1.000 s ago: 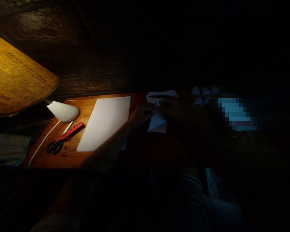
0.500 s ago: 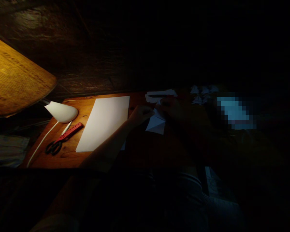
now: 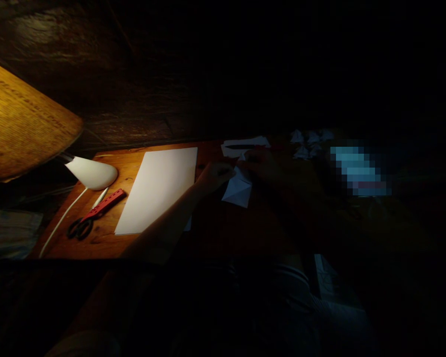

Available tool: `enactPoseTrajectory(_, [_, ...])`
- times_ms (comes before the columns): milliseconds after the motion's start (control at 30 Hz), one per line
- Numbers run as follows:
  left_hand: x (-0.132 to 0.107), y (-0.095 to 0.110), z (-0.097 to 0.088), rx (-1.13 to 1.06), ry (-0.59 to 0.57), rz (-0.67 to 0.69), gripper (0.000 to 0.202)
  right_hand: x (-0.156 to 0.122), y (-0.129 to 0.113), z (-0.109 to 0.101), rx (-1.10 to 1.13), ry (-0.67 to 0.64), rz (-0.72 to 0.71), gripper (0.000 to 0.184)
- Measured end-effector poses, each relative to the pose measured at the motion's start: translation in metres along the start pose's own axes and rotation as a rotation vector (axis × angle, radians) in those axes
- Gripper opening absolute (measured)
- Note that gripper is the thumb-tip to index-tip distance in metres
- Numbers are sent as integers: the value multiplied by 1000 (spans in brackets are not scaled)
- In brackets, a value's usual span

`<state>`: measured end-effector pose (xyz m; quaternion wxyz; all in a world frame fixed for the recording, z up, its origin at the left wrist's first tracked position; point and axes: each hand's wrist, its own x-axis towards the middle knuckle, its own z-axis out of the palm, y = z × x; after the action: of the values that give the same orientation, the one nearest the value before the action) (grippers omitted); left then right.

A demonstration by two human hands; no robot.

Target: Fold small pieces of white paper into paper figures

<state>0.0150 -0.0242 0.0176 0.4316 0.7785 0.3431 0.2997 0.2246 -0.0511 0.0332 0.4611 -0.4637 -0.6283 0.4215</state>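
Note:
A small creased piece of white paper [image 3: 238, 191] stands between my hands, partly folded, its lower part fanned toward me. My left hand [image 3: 213, 177] pinches its left edge with curled fingers. At its upper right, my right hand [image 3: 259, 161] closes on the paper's top; deep shadow hides most of those fingers. Left of them lies a stack of white sheets [image 3: 158, 188], with my left forearm crossing its lower right corner. Just behind my hands are paper pieces [image 3: 230, 149] with a dark, slim, blade-like object [image 3: 241, 147] on top.
A lamp with a white base [image 3: 92, 173] and a yellow shade [image 3: 26, 124] stands at the left, its cord [image 3: 61, 218] trailing forward. Beside it lie black-handled scissors in a red cover [image 3: 104, 204] and a white pen [image 3: 99, 198]. Several folded paper shapes [image 3: 303, 151] and a blurred bright screen [image 3: 360, 171] are rightward.
The whole view has shifted slightly, so things appear a little further left. Both hands keep their grip on the folded paper, whose lower part has turned slightly.

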Motion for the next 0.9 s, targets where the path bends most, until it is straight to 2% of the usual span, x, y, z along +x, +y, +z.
enactPoseTrajectory(367, [0, -2, 0, -6, 3, -4, 37, 0, -4, -1, 29, 1, 10, 56])
enactPoseTrajectory(667, [4, 0, -3, -135, -89, -51, 39, -1, -1, -1, 85, 79, 19, 28])
enactPoseTrajectory(900, [3, 4, -3, -170, -92, -76, 38, 0, -3, 0, 105, 125, 17, 23])
